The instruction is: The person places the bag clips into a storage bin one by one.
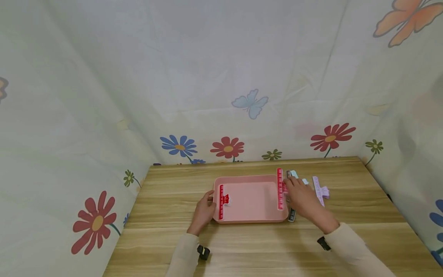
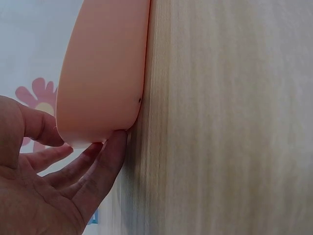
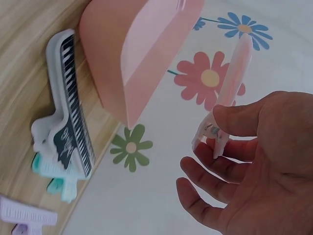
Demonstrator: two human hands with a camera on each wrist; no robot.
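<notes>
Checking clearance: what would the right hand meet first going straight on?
Beyond the red clip it holds, probably the patterned backdrop: the right hand looks raised enough to clear the pink tray, though depth is unclear.

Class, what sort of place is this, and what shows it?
Probably a small indoor booth set up for filming handwork: a wood-grain table enclosed on three sides by pale hangings printed with flowers and butterflies, plus dark devices at both wrists.

Wood-grain table (image 1: 249, 246), pink tray (image 1: 250, 221) resting on it, black-and-white clip (image 3: 76, 103) beside tray, mint clip (image 3: 68, 171) adjoining, lilac clip (image 1: 318, 190) farther right
</notes>
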